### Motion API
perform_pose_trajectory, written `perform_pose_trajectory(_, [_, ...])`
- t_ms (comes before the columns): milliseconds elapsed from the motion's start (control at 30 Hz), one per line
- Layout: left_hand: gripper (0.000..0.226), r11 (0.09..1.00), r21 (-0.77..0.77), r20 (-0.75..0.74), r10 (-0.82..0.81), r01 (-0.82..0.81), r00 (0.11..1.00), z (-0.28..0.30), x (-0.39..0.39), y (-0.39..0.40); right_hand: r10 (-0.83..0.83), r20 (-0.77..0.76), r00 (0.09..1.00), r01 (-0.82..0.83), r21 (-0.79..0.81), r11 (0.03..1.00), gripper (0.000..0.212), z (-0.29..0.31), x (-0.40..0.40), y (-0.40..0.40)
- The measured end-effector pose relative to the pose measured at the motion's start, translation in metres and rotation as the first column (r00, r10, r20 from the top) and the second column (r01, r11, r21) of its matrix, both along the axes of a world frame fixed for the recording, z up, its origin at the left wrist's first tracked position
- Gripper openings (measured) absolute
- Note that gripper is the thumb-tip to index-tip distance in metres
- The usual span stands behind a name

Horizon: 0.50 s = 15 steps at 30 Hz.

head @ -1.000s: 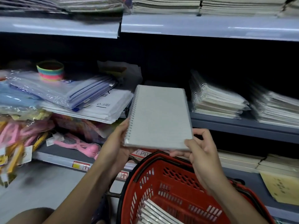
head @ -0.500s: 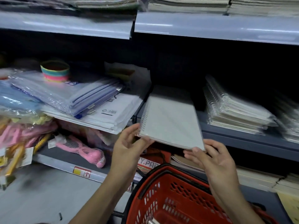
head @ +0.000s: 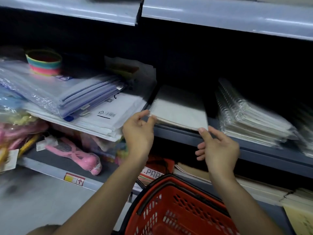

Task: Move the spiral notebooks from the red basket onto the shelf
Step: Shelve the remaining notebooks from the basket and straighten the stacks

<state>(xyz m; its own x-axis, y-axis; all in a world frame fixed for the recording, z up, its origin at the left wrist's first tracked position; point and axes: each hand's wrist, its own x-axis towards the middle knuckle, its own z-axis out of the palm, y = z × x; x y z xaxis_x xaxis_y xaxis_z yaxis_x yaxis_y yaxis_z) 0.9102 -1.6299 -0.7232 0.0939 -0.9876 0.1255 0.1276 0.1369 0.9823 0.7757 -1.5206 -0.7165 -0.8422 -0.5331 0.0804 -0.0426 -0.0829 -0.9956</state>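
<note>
A grey spiral notebook [head: 179, 107] lies nearly flat on the dark grey shelf [head: 264, 155], its near edge over the shelf's front lip. My left hand [head: 138, 131] pinches the notebook's near left corner between thumb and fingers. My right hand [head: 218, 148] touches the near right corner with its fingertips, fingers spread. The red basket [head: 169, 211] sits below my forearms at the bottom; its contents are out of sight here.
A stack of wrapped spiral notebooks [head: 250, 116] lies right of the grey one. Plastic folders and white envelopes [head: 94, 112] pile up to the left, with a striped bowl [head: 44, 62] behind. A pink toy [head: 74, 154] lies on the lower shelf. Another shelf [head: 220, 16] hangs overhead.
The notebook went from upright in both hands, forward and down, onto the shelf. My right hand loosened to fingertips at the corner. The view shifted up, away from the basket.
</note>
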Motion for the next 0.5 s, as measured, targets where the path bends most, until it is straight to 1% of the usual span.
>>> perform_pose_trajectory(100, [0.016,1.000,0.019,0.010,0.020,-0.020,1.000,0.000,-0.011,-0.009,-0.008,-0.001,1.000,0.008,0.040,0.999,0.039,0.002,-0.010,-0.012])
perform_pose_trajectory(200, [0.021,0.999,0.038,0.004,0.034,-0.034,0.999,-0.001,-0.019,-0.013,-0.007,-0.008,1.000,0.008,0.058,0.998,0.040,0.003,-0.017,-0.019])
perform_pose_trajectory(267, [0.019,0.998,0.055,-0.003,0.028,-0.028,1.000,-0.002,-0.023,-0.014,0.006,-0.017,1.000,-0.004,0.068,0.998,0.040,0.003,-0.020,-0.022])
perform_pose_trajectory(333, [0.016,0.998,0.055,-0.017,0.022,-0.021,1.000,-0.002,-0.024,-0.014,0.031,-0.021,0.999,-0.029,0.076,0.997,0.041,0.004,-0.020,-0.019])
perform_pose_trajectory(433, [0.018,0.998,0.050,-0.039,0.032,-0.030,0.999,-0.001,-0.020,-0.010,0.097,-0.055,0.994,-0.093,0.069,0.993,0.045,0.008,-0.017,-0.004])
perform_pose_trajectory(500, [0.018,0.999,0.053,-0.046,0.015,-0.013,0.999,0.002,-0.015,-0.004,0.131,-0.099,0.986,-0.124,0.079,0.989,0.039,0.013,-0.016,0.013])
